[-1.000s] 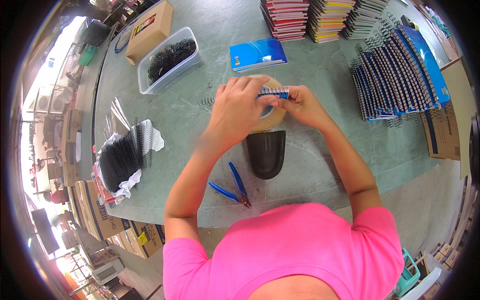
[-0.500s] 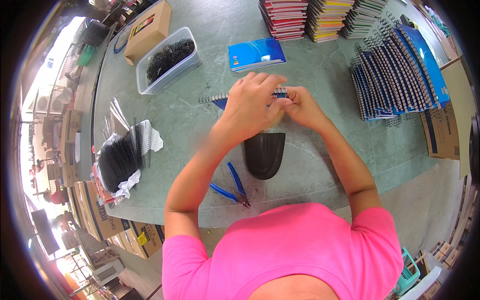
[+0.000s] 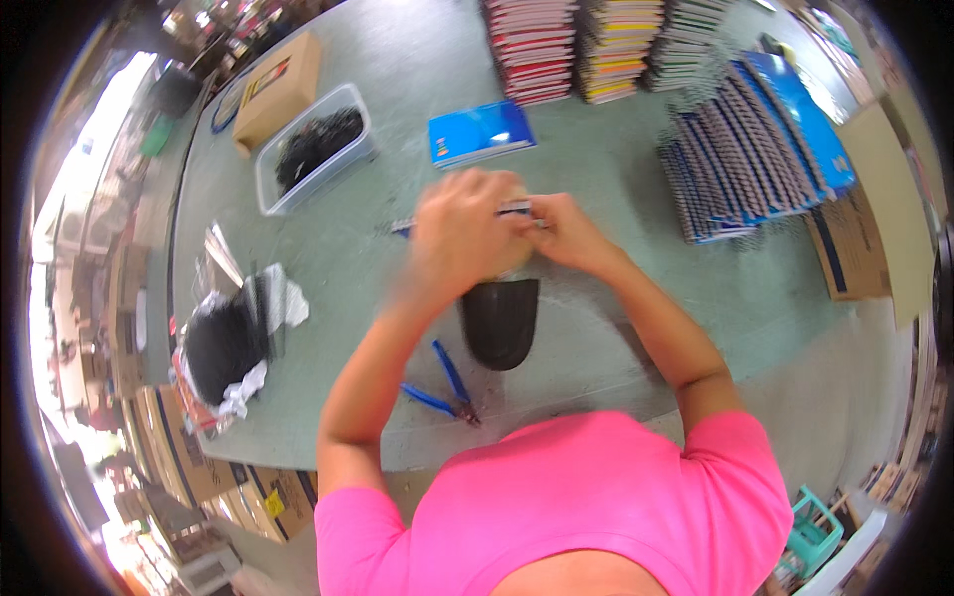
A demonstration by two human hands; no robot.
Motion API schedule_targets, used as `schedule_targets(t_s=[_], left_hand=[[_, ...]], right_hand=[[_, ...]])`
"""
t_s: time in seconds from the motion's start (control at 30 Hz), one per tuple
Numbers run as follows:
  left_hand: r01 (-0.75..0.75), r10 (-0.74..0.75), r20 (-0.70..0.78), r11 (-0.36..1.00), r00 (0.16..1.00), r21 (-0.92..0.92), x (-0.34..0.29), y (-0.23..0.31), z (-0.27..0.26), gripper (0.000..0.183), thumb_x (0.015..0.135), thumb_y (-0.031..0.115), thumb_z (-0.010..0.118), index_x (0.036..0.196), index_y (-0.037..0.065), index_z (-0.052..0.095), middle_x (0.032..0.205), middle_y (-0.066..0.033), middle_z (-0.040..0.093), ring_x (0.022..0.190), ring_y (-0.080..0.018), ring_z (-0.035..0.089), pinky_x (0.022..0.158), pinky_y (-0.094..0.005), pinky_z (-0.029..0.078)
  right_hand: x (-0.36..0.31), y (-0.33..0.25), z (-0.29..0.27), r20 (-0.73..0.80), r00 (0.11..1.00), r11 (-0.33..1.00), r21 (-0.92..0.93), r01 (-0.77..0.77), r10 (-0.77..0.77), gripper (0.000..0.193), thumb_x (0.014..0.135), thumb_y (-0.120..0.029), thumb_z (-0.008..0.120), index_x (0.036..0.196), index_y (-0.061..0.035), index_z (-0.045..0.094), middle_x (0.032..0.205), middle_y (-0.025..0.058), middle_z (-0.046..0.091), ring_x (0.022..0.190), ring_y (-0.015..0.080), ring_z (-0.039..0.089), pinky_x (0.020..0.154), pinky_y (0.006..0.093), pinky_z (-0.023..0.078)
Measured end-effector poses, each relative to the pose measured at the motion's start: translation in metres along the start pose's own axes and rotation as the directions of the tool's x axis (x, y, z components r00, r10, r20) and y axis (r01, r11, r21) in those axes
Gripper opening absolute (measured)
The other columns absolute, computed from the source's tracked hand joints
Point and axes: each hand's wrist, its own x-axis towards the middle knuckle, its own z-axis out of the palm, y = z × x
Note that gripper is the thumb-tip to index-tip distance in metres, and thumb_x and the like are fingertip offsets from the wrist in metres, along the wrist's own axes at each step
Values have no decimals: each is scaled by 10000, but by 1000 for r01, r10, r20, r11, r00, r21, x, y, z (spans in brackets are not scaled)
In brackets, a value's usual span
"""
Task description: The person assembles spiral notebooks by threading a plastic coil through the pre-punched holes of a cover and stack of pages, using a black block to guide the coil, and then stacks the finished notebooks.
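Notebook [image 3: 514, 208] gripped above the green table [image 3: 338, 268]

The left hand [image 3: 464, 228] curls over the notebook, its fingers bent around the coiled edge, partly blurred. The right hand [image 3: 568, 234] pinches that edge's right end between thumb and fingers. A wire coil [image 3: 400, 226] pokes out left of the left hand. Nearer the body, a dark curved block [image 3: 501, 326] lies on the table, with blue-handled pliers [image 3: 454, 377] just beside it.

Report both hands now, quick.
Left hand: closed on the spiral notebook, image blurred.
Right hand: closed, fingers gripping the same notebook's right end.
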Motion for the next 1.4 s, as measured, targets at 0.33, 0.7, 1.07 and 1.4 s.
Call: schedule_targets(t_s=[0.33,0.7,1.07,1.4], left_hand=[[234,-223,90,962,971,-141,-45,25,-8,240,788,188,669,916,-9,620,856,-168,632,748,-275,609,667,-344,470],[246,-269,29,828,963,-505,-53,23,-27,238,851,235,633,948,17,649,781,-130,655,698,-217,627,644,-308,478],[351,-328,133,807,935,-475,-68,1,-17,182,839,172,644,921,10,665,765,-90,656,669,-127,586,644,-263,466],[201,-204,15,944,979,-260,-59,-35,-9,137,835,132,608,894,20,659,801,-122,653,709,-234,621,637,-346,484]], right_hand=[[-8,-61,14,40,980,799,572,-184,197,491,883,-366,589,1183,15,509,1099,95,566,982,145,530,831,300,442],[-36,-234,-244,-565,825,938,-280,-206,13,523,894,-389,547,1285,-47,485,1128,70,598,999,172,576,884,295,447],[-60,-154,-305,-575,796,646,-538,-542,188,278,911,-182,513,1130,-52,624,946,70,664,777,98,597,736,227,467],[-45,-156,-284,-535,840,362,-804,-471,-95,283,863,-189,573,1107,-55,626,1071,135,645,966,221,617,879,302,440]])
